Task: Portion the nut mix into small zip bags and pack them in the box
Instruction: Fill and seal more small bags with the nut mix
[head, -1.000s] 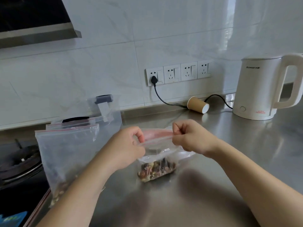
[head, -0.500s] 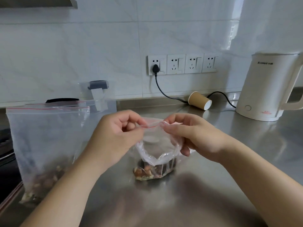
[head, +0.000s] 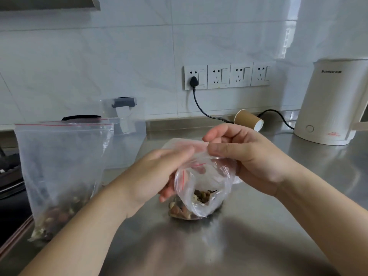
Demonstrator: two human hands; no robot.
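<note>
A small clear zip bag (head: 207,188) with a red seal line stands on the steel counter, its mouth pulled open toward me, nut mix at the bottom. My right hand (head: 249,158) pinches the far rim of the bag. My left hand (head: 159,176), blurred by motion, holds the bag's left side with fingers flat against it. At the left stands a large clear zip bag (head: 59,168) with nut mix settled in its bottom. Behind it is a clear plastic box (head: 125,124) with a grey latch.
A white electric kettle (head: 330,104) stands at the right rear, its black cord running to the wall sockets (head: 227,76). A brown paper cup (head: 249,120) lies on its side near the wall. A gas stove (head: 10,176) borders the counter's left edge.
The small bag's seal, first held shut and stretched between both hands, has been pulled open into a wide mouth. My left hand has slid down along the bag's side.
</note>
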